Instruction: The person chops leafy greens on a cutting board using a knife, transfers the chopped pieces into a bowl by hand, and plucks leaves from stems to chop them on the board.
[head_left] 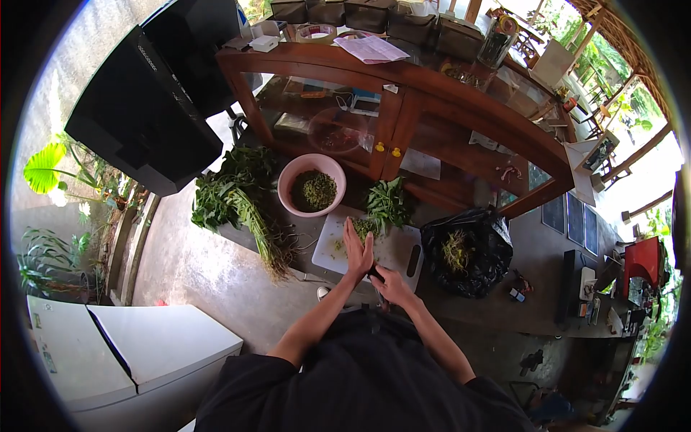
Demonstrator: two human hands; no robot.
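Note:
My left hand (358, 252) is held flat with its fingers stretched out over the white cutting board (326, 253), beside a small heap of chopped greens (364, 227). My right hand (394, 286) is closed around the black handle of a knife (376, 273); the blade is mostly hidden by my left hand. A bunch of uncut leafy greens (389, 200) lies at the board's far edge. Beyond the board to the left stands a pink bowl (285, 186) with chopped greens inside.
Long-stemmed greens with roots (245, 209) are piled at the left. A black plastic bag (475, 277) holding root trimmings is right of the board. Behind rises a wooden glass-door cabinet (389, 137). A white refrigerator (165, 338) stands at lower left.

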